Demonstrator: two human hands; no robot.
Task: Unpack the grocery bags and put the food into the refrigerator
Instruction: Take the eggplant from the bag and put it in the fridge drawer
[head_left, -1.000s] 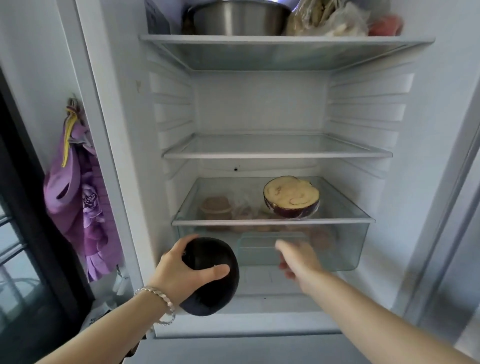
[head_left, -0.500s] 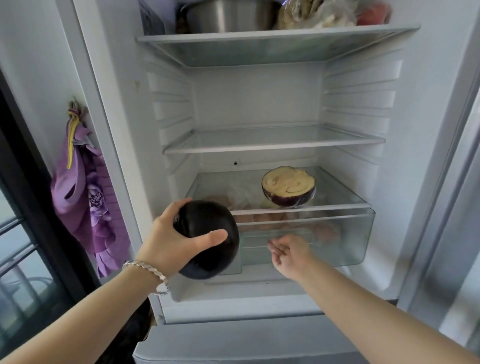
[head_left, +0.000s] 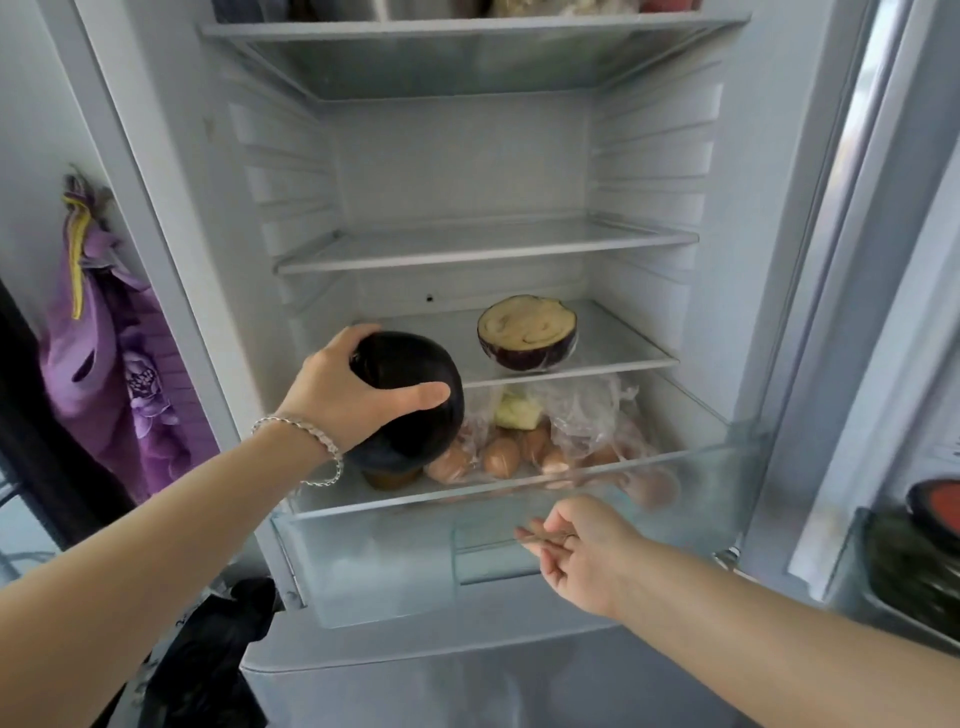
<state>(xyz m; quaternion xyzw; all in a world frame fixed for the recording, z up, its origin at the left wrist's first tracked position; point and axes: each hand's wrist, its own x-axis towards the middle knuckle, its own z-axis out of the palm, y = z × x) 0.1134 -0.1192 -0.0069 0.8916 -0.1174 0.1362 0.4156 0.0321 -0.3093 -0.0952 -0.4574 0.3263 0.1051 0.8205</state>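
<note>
The whole eggplant (head_left: 415, 395), dark and round, is held above the left end of the clear drawer (head_left: 384, 566), which stands pulled out at the bottom of the refrigerator (head_left: 467, 156) compartment. The left hand (head_left: 337, 400) grips it from the left side, with the fingers curled over the top and the thumb laid across the front. A beaded bracelet (head_left: 317, 447) circles that wrist. The right hand (head_left: 582, 556) is at the drawer's front wall, at the handle recess, with its fingers loosely curled. Blur prevents confirming whether they hold the handle. Inside the drawer lie eggs (head_left: 501, 457) in a clear plastic bag (head_left: 587, 410). On the glass shelf (head_left: 628, 348) directly above the drawer rests a halved eggplant (head_left: 527, 335), cut face up. A purple cloth (head_left: 114, 374) hangs on the wall left of the refrigerator.
</note>
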